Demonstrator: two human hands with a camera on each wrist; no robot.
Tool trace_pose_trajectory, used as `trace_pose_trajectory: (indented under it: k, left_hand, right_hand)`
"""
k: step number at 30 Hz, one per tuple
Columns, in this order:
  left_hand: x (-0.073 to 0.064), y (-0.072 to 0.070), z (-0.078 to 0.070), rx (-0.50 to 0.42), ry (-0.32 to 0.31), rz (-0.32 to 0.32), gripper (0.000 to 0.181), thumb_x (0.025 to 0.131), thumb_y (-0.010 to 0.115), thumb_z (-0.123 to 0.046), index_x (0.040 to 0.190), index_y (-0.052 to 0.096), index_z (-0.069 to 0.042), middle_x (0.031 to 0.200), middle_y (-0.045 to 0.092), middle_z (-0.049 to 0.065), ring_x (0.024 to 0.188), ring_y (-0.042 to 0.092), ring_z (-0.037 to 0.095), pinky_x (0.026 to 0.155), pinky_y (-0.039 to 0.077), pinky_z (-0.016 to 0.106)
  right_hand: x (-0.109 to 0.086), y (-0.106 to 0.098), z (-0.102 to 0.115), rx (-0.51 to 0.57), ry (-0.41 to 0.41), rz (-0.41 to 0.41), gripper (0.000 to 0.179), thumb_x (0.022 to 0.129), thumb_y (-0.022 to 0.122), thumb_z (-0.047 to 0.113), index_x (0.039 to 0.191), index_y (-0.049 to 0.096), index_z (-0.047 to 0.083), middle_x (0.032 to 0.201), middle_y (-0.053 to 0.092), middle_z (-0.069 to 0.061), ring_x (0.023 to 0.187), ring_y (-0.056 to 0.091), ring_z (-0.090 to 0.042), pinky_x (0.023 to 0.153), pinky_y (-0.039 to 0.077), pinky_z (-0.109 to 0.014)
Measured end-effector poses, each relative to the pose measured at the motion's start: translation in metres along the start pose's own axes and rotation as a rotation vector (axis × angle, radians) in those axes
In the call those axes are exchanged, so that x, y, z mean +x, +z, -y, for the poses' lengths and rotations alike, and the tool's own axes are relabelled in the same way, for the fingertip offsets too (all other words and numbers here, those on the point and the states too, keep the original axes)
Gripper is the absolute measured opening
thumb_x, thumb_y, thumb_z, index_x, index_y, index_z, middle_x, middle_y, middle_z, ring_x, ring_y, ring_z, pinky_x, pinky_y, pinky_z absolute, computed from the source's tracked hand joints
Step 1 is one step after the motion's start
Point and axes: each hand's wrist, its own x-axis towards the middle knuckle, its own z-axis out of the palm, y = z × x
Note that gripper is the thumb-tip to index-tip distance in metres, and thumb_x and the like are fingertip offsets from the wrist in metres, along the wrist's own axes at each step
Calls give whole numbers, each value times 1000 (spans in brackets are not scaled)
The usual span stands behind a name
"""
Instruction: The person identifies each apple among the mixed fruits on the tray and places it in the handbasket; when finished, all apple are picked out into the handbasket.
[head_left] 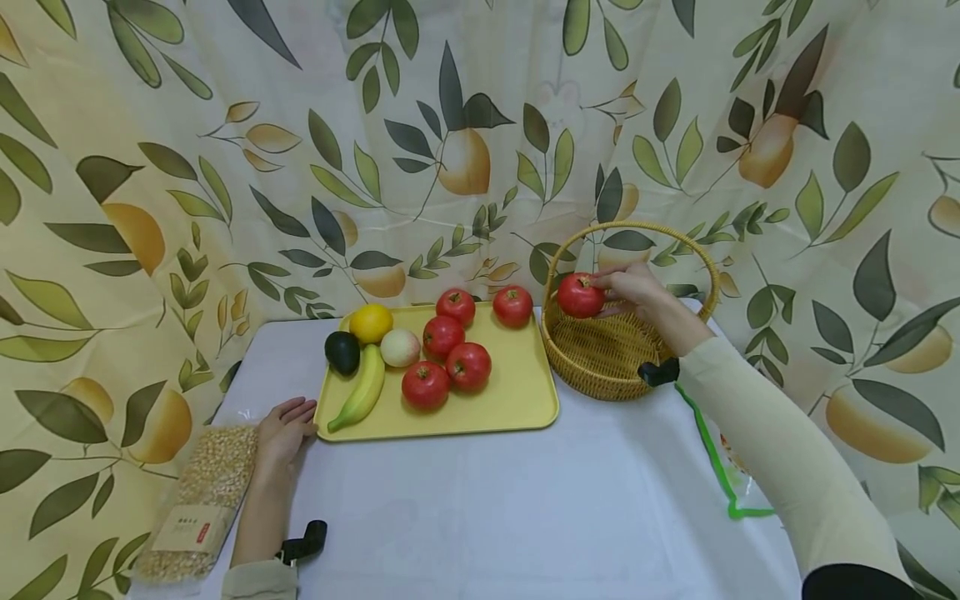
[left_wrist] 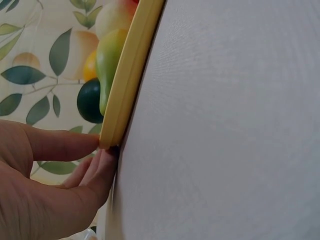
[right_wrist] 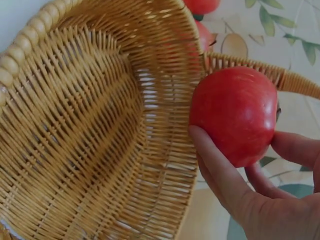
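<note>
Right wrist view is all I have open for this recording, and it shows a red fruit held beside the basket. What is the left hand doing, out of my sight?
Observer: The left hand pinches a corner of the yellow tray between its thumb and fingers; the left wrist view shows it best.
Operator: My view catches only bits of red fruit past the basket. How many are lying on that tray?
Observer: Five red fruits lie on it in the head view.
</note>
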Motion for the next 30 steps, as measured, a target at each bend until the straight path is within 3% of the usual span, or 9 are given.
trace_pose_trajectory:
  k: [5, 12, 19, 30]
  left_hand:
    - [0, 0, 1, 4, -7, 0, 73, 91, 51, 22, 159, 26, 9, 157, 39, 34, 145, 43, 41, 90, 55, 17]
    - [-1, 0, 3, 8, -19, 7, 75, 91, 51, 22, 159, 25, 8, 157, 39, 33, 145, 43, 40, 93, 53, 16]
    - [0, -1, 6, 0, -18, -8, 74, 91, 51, 23, 159, 26, 9, 156, 41, 33, 144, 45, 39, 93, 55, 18]
    - [2, 1, 3, -8, -11, -7, 74, 90, 50, 23, 159, 27, 9, 157, 40, 33, 145, 44, 39, 93, 54, 16]
  right_hand:
    - [12, -2, -8, -26, 20, -26, 50, 105, 59, 13, 146, 47, -13, 140, 48, -25, 99, 69, -25, 93, 58, -54]
    - [27, -6, -26, -23, 66, -44, 34, 103, 60, 11, 128, 54, -12, 129, 48, -21, 102, 67, -31, 94, 57, -56]
    - [34, -3, -34, -35, 57, -27, 32, 102, 58, 7, 125, 56, -14, 126, 54, -26, 91, 70, -25, 95, 55, -58]
    - [47, -7, -43, -14, 82, -12, 45, 104, 57, 8, 140, 49, -17, 133, 47, -26, 123, 56, -45, 100, 52, -60]
